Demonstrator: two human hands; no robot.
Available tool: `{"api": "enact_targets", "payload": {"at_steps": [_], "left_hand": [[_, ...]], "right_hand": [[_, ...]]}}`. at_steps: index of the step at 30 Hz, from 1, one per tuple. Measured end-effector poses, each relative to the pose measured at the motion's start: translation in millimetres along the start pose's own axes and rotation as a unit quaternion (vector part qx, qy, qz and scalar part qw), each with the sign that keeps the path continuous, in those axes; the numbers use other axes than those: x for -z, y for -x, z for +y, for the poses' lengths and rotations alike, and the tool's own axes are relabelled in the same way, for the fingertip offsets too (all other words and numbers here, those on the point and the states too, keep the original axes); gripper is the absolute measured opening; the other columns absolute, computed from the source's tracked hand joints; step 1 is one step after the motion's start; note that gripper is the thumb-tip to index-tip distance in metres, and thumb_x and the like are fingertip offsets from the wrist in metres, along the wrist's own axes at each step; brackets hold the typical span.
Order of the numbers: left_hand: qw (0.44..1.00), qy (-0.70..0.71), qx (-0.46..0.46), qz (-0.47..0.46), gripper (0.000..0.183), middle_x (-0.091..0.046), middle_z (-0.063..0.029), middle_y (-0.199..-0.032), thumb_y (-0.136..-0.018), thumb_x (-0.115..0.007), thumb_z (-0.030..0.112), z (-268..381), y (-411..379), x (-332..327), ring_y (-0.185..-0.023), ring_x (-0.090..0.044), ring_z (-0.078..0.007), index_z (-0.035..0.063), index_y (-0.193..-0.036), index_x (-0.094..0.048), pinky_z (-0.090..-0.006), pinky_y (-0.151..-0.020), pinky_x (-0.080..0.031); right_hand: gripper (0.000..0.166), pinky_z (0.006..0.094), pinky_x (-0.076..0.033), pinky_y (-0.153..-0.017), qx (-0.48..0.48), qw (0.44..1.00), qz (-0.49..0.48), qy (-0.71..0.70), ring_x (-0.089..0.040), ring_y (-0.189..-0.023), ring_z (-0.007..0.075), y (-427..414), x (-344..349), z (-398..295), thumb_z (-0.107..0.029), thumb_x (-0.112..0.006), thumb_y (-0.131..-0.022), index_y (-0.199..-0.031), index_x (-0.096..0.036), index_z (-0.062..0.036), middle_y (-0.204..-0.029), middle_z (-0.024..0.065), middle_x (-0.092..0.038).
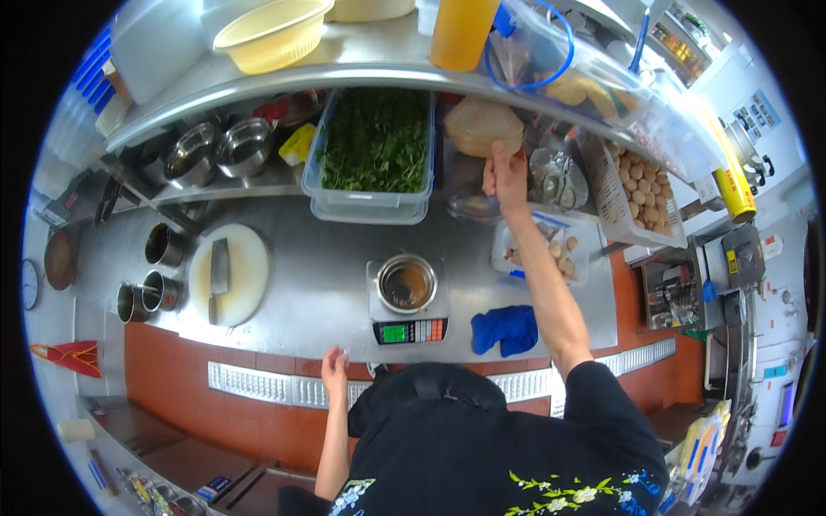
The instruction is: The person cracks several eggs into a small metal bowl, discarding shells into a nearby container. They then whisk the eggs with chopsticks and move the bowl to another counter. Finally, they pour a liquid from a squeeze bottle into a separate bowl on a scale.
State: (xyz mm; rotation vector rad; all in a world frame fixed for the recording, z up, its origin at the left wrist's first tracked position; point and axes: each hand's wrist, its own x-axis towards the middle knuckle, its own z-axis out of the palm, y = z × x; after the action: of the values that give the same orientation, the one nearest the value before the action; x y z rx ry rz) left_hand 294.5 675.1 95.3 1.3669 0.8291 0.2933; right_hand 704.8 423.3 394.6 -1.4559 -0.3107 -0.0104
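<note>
My right hand (510,180) reaches under the upper shelf, its fingers at the lower edge of a beige rounded container (484,126); whether they grip it cannot be told. My left hand (335,374) hangs at the front edge of the steel table with fingers loosely apart and nothing in it. Before me, a digital scale (408,330) with a lit green display carries a round steel bowl (392,303). Brown contents (410,284) partly cover the bowl's bottom. A crumpled blue cloth (504,330) lies to the right of the scale.
A cleaver (219,271) lies on a round white cutting board (255,284). Steel pots (162,245) stand farther left. Leafy greens (377,142) fill a plastic tub (310,174). At right are a basket of eggs (639,187) and a tub of mushroom-like pieces (561,251). The upper shelf's edge (381,74) overhangs the table.
</note>
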Motion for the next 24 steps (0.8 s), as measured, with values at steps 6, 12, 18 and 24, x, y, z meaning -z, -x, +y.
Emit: {"api": "enact_targets", "payload": {"at_steps": [6, 12, 18, 24], "left_hand": [[0.999, 0.027, 0.037, 0.015, 0.035, -0.062, -0.0122, -0.122, -0.097, -0.056, 0.015, -18, 9, 10, -0.102, -0.062, -0.0182, 0.0025, -0.13, -0.054, -0.0299, -0.086, -0.052], [0.983, 0.013, 0.028, -0.18, 0.044, -0.061, -0.0132, -0.122, -0.097, -0.059, 0.022, 44, -41, -69, -0.107, -0.062, -0.0213, -0.0004, -0.133, -0.05, -0.0335, -0.087, -0.053], [0.964, -0.154, 0.058, -0.209, 0.036, -0.063, -0.0043, -0.077, -0.087, -0.072, 0.037, 12, -147, -143, -0.073, -0.061, -0.0132, 0.0035, -0.094, -0.059, -0.0236, -0.056, -0.044], [0.924, -0.249, -0.032, -0.289, 0.031, -0.063, -0.014, -0.09, -0.091, -0.065, 0.03, 44, -130, -165, -0.079, -0.059, -0.0235, 0.0039, -0.108, -0.064, -0.0437, -0.067, -0.05]], "right_hand": [[0.06, 0.0243, -0.032, -0.04, 0.085, 0.996, 0.011, -0.019, -0.046, -0.04, 0.0098, -23, -7, 59, -0.049, -0.053, -0.098, -0.056, -0.049, -0.0069, -0.046, 0.0018, -0.047], [0.05, 0.0319, -0.047, -0.064, 0.198, 0.977, -0.003, 0.076, -0.06, -0.065, 0.0171, -30, 10, 88, -0.043, -0.042, -0.104, -0.079, -0.057, -0.0023, -0.067, 0.006, -0.059], [0.037, 0.0437, -0.038, -0.103, 0.197, 0.943, 0.155, 0.217, -0.047, -0.116, 0.0361, 102, 39, 72, -0.025, -0.057, -0.097, -0.122, -0.047, -0.0003, -0.12, 0.0186, -0.049], [0.042, 0.04, -0.05, -0.072, -0.15, 0.925, 0.203, 0.283, -0.065, -0.083, 0.0278, 447, 114, 186, -0.038, -0.057, -0.097, -0.121, -0.053, -0.004, -0.09, 0.0158, -0.065]]}}
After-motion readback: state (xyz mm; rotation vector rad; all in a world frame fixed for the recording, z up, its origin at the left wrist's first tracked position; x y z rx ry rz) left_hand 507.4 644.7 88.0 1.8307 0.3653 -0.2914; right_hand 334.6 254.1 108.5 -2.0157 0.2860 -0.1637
